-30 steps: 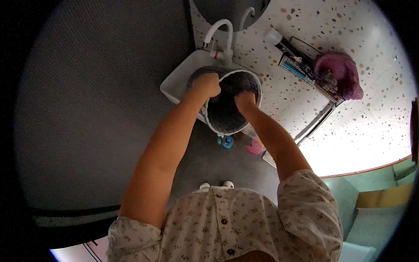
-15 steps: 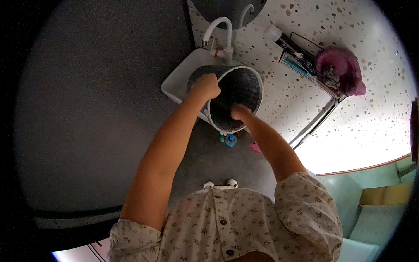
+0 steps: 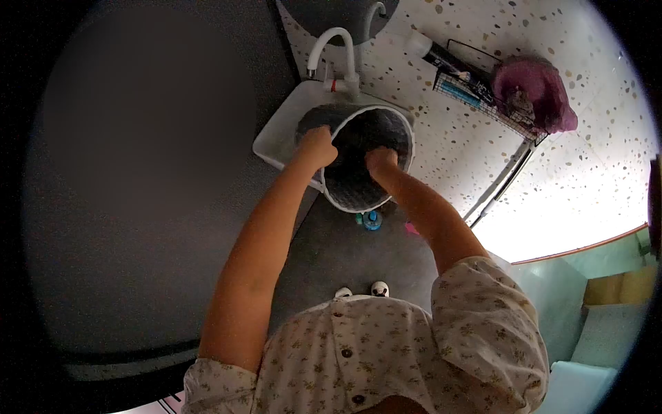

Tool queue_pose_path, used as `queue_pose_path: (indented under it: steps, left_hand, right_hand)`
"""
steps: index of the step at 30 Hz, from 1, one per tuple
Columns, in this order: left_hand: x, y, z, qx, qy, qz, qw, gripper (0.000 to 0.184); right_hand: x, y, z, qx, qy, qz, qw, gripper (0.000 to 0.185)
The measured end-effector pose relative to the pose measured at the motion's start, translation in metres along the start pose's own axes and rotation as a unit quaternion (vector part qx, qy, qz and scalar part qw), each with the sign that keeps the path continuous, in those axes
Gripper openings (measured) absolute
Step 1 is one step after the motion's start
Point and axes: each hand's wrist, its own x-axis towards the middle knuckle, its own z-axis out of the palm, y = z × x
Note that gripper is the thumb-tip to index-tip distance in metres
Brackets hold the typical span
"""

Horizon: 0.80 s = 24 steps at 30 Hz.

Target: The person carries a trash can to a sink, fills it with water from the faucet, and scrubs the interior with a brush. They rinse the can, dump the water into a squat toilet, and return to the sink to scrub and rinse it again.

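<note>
A dark round basket or bin (image 3: 355,193) with a white rim lies tilted in the white sink (image 3: 279,127), its mouth facing me. My left hand (image 3: 317,148) is closed on the left side of its rim. Inside the mouth is my right hand (image 3: 381,160), with its fingers curled; what they hold, if anything, is hidden against the dark interior. A white faucet (image 3: 333,34) stands behind the basket.
On the speckled wall (image 3: 427,131) at right, a wire rack (image 3: 507,119) holds a tube (image 3: 452,65) and a purple bag (image 3: 552,103). Below the sink are a blue bottle (image 3: 372,221) and a pink item (image 3: 412,228). A dark panel (image 3: 152,172) rises at left.
My right hand moved down inside the basket, then back up. The basket's mouth has shifted slightly left with my left hand still on the rim. The view has shifted a little.
</note>
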Motion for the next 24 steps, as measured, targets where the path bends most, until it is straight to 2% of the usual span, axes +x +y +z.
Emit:
queue_pose_path:
  steps: [2,4,5,6,7,8,9,10,11,12,14,16,20,21,23,24]
  left_hand:
    - [0.005,-0.006,0.006,-0.014,-0.013,-0.009,1.0,0.049]
    - [0.012,-0.018,0.019,-0.011,0.055,0.033,0.998,0.049]
    - [0.008,-0.014,0.013,-0.008,0.053,0.035,0.998,0.049]
    - [0.002,-0.007,0.003,-0.007,0.018,0.026,0.999,0.048]
    - [-0.002,-0.004,-0.003,-0.005,-0.016,0.017,1.0,0.047]
    - [-0.003,-0.005,0.0,-0.001,-0.017,0.019,1.0,0.047]
    - [-0.003,-0.009,0.007,0.002,0.028,0.032,0.999,0.046]
    - [-0.002,-0.01,0.011,0.005,0.072,0.046,0.996,0.045]
    - [-0.002,-0.011,0.01,0.009,0.069,0.05,0.996,0.045]
    - [-0.002,-0.013,0.008,-0.01,0.043,0.051,0.998,0.045]
    - [-0.004,-0.011,0.007,-0.025,0.013,0.053,0.998,0.045]
    - [-0.007,-0.007,0.006,-0.014,0.01,0.015,1.0,0.045]
    - [-0.009,-0.006,-0.001,0.01,-0.02,0.007,1.0,0.044]
    - [-0.01,-0.006,-0.001,-0.018,-0.027,0.003,0.999,0.044]
    - [-0.008,-0.009,0.003,-0.046,-0.034,0.0,0.998,0.043]
    - [-0.004,-0.016,0.009,-0.028,-0.009,0.017,0.999,0.043]
  right_hand:
    - [-0.012,-0.021,0.012,0.113,-0.037,-0.003,0.993,0.033]
    - [-0.014,-0.049,0.024,0.116,-0.017,-0.042,0.992,0.025]
    - [0.009,-0.059,0.04,0.23,-0.074,-0.056,0.969,0.022]
    - [0.033,-0.065,0.05,0.342,-0.128,-0.069,0.928,0.019]
    - [0.032,-0.063,0.034,0.346,-0.125,-0.069,0.927,0.019]
    - [0.03,-0.059,0.018,0.541,-0.224,-0.125,0.801,0.014]
    - [0.026,-0.056,0.0,0.692,-0.248,-0.152,0.661,0.013]
    - [0.022,-0.054,-0.017,0.807,-0.29,-0.171,0.485,0.017]
    - [0.02,-0.051,-0.032,0.89,-0.262,-0.163,0.335,0.018]
    - [0.015,-0.046,-0.046,0.893,-0.259,-0.162,0.33,0.018]
    - [0.008,-0.038,-0.065,0.994,-0.063,-0.046,0.07,0.021]
    - [0.02,-0.041,-0.059,0.996,-0.064,-0.016,0.063,0.021]
    - [0.048,-0.054,-0.044,0.991,-0.075,0.101,0.051,0.023]
    - [0.04,-0.059,-0.045,0.991,-0.075,0.101,0.047,0.023]
    - [0.014,-0.069,-0.049,0.909,-0.047,-0.021,0.413,0.021]
    - [0.033,-0.079,-0.031,0.91,-0.047,-0.019,0.411,0.021]
